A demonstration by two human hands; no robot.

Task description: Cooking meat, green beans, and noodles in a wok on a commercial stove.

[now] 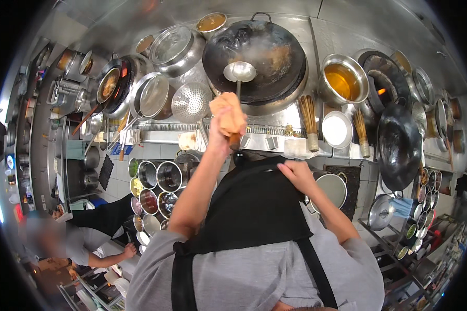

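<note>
My left hand (224, 124) is closed around a folded orange cloth (228, 111) and the handle of a metal ladle (239, 72). The wooden end of the handle sticks out below my fist. The ladle's bowl is over the near part of a large dark wok (275, 57), which has some steam and a brownish patch inside. My right hand (297, 175) is at the right edge of my black apron (249, 207), its fingers curled against the cloth and partly hidden.
Left of the wok are a perforated skimmer (191, 102) and a lidded pot (171, 45). To the right stand a pot of amber liquid (342, 79), a white bowl (337, 129) and bamboo brushes (308, 122). Another person (96, 241) is at lower left beside several ingredient containers (169, 176).
</note>
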